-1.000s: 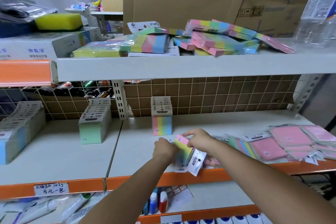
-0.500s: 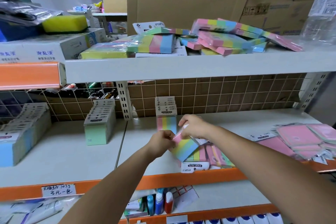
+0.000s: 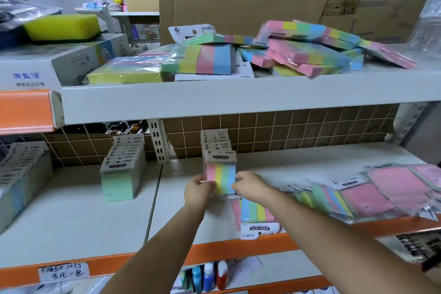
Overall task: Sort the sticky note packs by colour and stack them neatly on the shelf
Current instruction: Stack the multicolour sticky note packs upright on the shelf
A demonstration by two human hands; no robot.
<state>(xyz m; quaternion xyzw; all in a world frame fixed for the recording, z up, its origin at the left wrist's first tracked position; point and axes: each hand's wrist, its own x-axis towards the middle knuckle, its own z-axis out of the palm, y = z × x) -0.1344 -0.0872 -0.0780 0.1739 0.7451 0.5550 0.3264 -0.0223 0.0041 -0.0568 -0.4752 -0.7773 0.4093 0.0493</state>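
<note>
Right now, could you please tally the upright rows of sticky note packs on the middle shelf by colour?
Green row: 1
Striped row: 1, front pack held by left hand and right hand
Bluish row: 1
Total: 3

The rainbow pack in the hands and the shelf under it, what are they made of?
Rainbow pack: paper sheets with a card header, seemingly in clear film; similar packs nearby glint. Shelf: probably painted metal, smooth pale matte surface.
</note>
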